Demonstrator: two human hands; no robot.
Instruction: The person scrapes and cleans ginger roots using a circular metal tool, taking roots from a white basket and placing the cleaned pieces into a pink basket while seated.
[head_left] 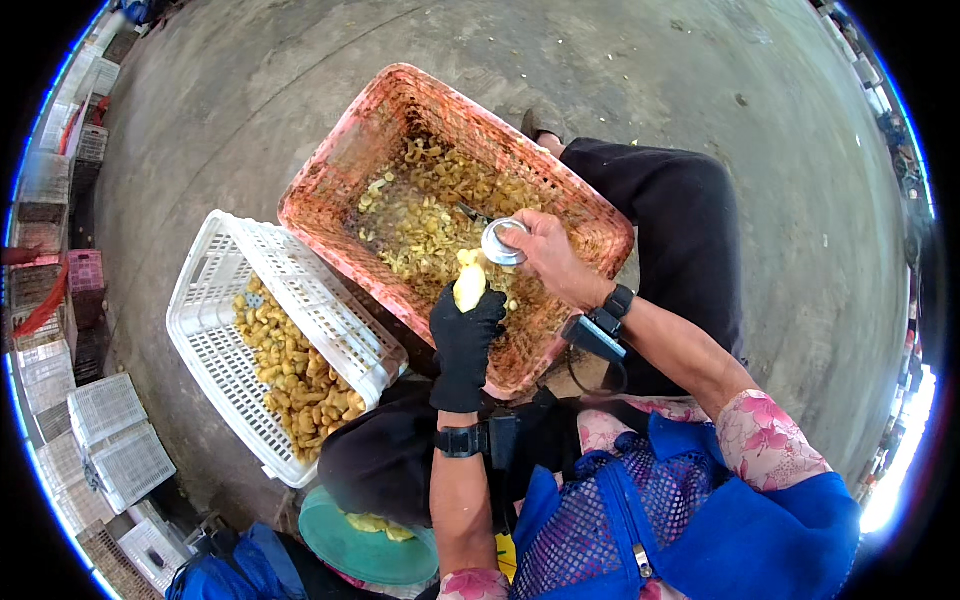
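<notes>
My left hand (466, 335), in a black glove, is closed around a piece of pale yellow ginger (470, 285), which sticks up above the fingers. My bare right hand (552, 255) grips a round silvery metal tool (503, 241), its exact kind unclear, just above and right of the ginger. Both hands are over a pinkish-red plastic crate (345, 150). Yellowish peelings and scraps (415, 235) cover much of the crate's bottom. A thin dark metal piece (470, 212) shows beside the tool; whether they are joined I cannot tell.
Left of the red crate, a tilted white plastic basket (200, 330) holds unpeeled ginger (295, 375). By my left knee is a green round basin (375, 548) with pale pieces (380, 526) in it. Stacked crates (120, 440) line the far left. Grey concrete floor (800, 230) surrounds me.
</notes>
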